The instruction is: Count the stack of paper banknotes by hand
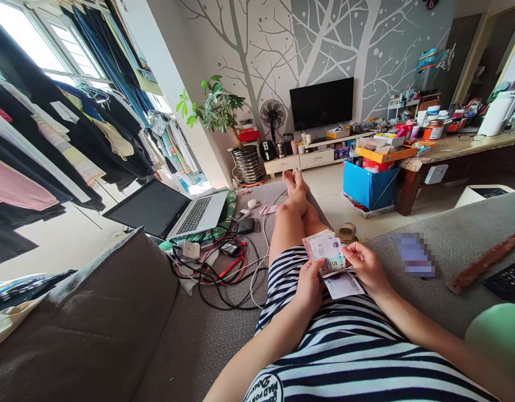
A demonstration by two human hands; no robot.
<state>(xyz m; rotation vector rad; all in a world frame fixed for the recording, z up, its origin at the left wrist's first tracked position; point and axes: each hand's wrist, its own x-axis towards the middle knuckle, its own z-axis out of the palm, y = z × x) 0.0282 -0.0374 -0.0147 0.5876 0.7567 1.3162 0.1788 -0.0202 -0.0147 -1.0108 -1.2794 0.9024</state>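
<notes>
I sit on a grey sofa with my legs stretched out, wearing a striped garment. My left hand grips a stack of banknotes from below, over my lap. My right hand holds the right edge of the same stack with thumb and fingers. A white slip of paper lies on my lap just beneath the notes.
An open laptop sits to my left, with a tangle of cables and chargers beside my thigh. A brown strap and a remote lie on the sofa at right. Farther off stand a blue box, a cluttered table and a TV.
</notes>
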